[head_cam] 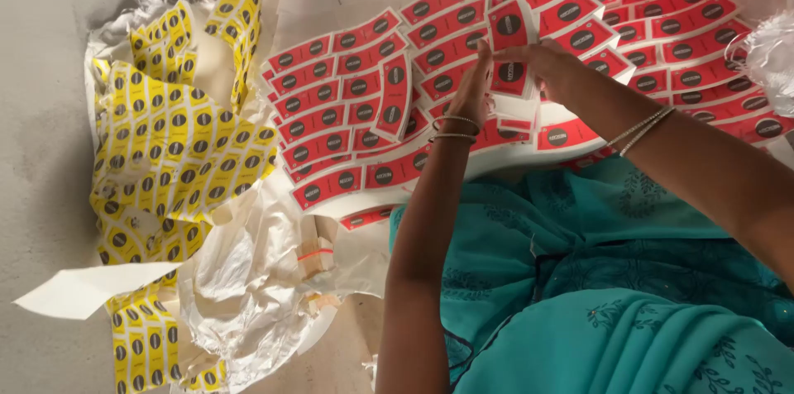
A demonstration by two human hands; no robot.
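Both hands are up in the centre of the frame, working one small stack of red labels (509,51). The labels are flat glossy paper rectangles, bright red with a white border and a black round mark on each, held upright and a little fanned. The left hand (471,92) backs the stack from the lower left, fingers pressed flat against it, its grip closed on the labels. The right hand (550,67) comes in from the right, fingertips pinching the stack's right edge, so its grip is narrow and also on the labels.

Behind the hands, across the upper centre and upper right, lies a spread of red label sheets (364,96), rows of the same rectangles overlapping like tiles, some curling at the edges. On the left of the frame sit yellow label sheets (165,154), crumpled and wavy, dotted with black rounds. Beneath them is wrinkled white backing paper (240,278), matte and creased, with thin clear plastic at upper left, I think. Thin metal bangles (453,128) ring the left wrist. Teal patterned fabric (579,295) fills the lower right. The grey floor (41,113) looks rough.
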